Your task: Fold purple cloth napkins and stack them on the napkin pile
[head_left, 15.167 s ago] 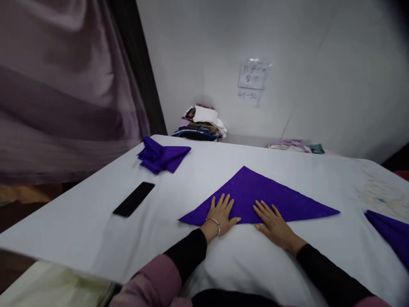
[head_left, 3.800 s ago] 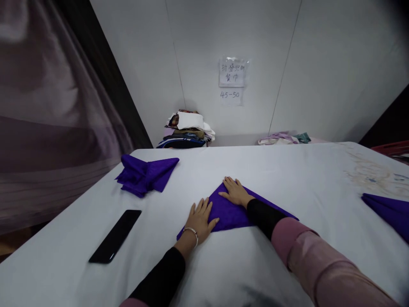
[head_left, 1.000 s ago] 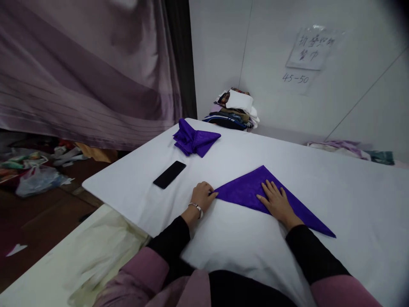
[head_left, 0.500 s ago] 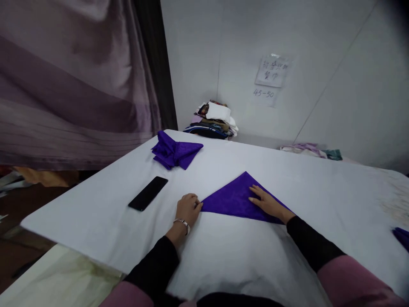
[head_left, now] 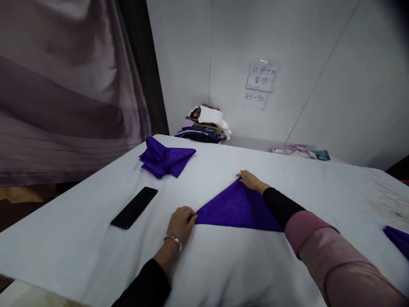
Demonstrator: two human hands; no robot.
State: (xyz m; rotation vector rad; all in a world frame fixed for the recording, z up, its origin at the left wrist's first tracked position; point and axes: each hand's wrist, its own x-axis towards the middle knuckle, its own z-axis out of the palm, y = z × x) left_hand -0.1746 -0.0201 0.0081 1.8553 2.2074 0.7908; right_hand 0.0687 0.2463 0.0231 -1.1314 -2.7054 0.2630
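A purple napkin, folded into a triangle, lies flat with its long edge towards me. My left hand, a metal bracelet on its wrist, is closed on the napkin's left corner, thumb and fingers together. At the far tip of the triangle, my right hand has its fingers bent over the point, gripping it. My right sleeve hides the right corner. Further back on the left stands another purple napkin, gathered into a pleated, winged shape.
A black phone lies on the white-covered table, left of my left hand. More purple cloth sits at the right edge. Folded clothes are stacked behind the table, below paper signs. A curtain hangs at left.
My right hand has gone from lying spread on the napkin's right part to its far tip. My left hand stays at the left corner. The view has shifted slightly.
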